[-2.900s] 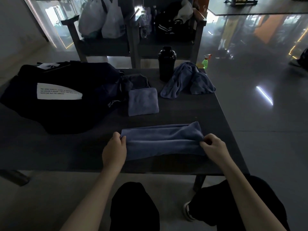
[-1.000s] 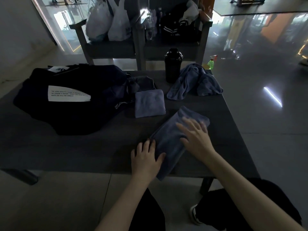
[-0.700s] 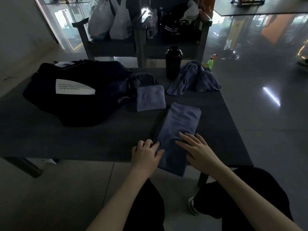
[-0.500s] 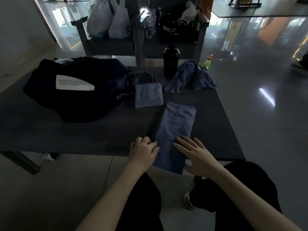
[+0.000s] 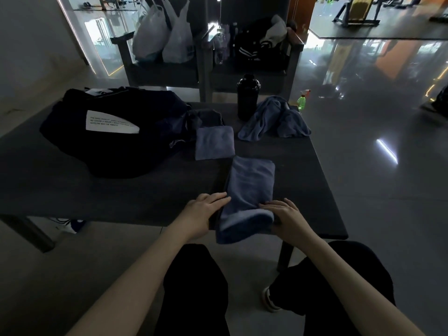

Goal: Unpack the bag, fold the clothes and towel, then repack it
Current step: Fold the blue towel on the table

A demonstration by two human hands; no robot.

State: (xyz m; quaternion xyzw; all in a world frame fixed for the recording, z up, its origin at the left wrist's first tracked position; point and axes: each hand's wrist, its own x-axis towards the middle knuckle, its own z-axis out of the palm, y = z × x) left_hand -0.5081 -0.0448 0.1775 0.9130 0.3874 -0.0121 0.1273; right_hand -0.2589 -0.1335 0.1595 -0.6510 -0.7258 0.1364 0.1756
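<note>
A blue towel (image 5: 249,183), folded into a long strip, lies lengthwise on the dark table (image 5: 121,197), its near end hanging over the front edge. My left hand (image 5: 201,212) holds that near end at its left side, and my right hand (image 5: 287,215) grips it at its right side, lifting the end a little. A small folded blue cloth (image 5: 214,145) lies behind it. A crumpled blue garment (image 5: 274,121) sits at the back right. The black bag (image 5: 116,132) with a white label covers the table's left.
A black bottle (image 5: 247,97) stands at the table's back, left of the crumpled garment. Behind the table, chairs hold white plastic bags (image 5: 164,35) and dark clothing. A green spray bottle (image 5: 301,101) stands on the shiny floor to the right. My legs are below the front edge.
The towel was turned from lying crosswise to lying lengthwise. My hands went from pressing flat on it to taking hold of its near end and raising it.
</note>
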